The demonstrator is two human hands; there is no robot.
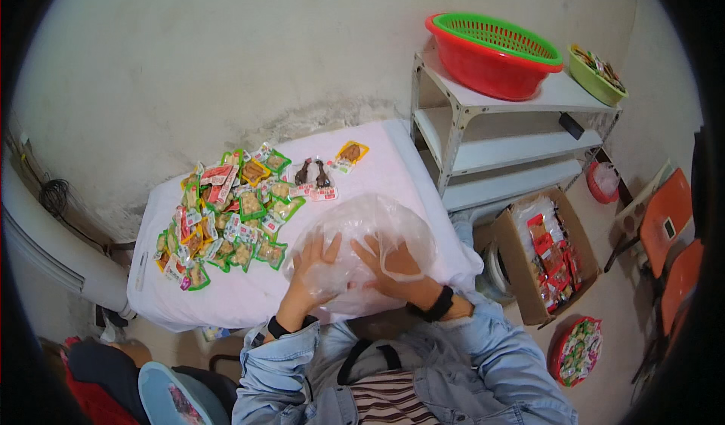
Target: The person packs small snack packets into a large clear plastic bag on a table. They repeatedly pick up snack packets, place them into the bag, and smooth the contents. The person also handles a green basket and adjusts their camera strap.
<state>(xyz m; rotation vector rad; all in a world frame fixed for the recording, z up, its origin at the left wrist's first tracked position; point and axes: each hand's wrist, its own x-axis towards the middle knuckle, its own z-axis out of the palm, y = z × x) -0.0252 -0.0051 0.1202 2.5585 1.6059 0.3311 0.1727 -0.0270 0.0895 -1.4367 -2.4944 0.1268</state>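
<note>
A large clear plastic bag [362, 221] puffs out over the near right part of the white-covered table [238, 303]. My left hand [310, 269] holds its left side, fingers spread against the film. On the other side my right hand [391, 269] has hold of the bag, with the film and an opening edge lying over part of its fingers. Just beyond the bag lies a clear pack of two dark drumsticks [313, 174]. Farther back is a yellow-edged snack pack [351, 152]. Left of the bag spreads a heap of sealed snack packs [226, 215], mostly green-edged, some red or yellow.
A pen-like object [141, 266] lies at the table's left edge. At right stands a metal shelf [510, 156] bearing a red basin [490, 68]. A cardboard box [512, 261] of packs and a red basin of packs [575, 351] are on the floor. A blue basin [150, 391] sits lower left.
</note>
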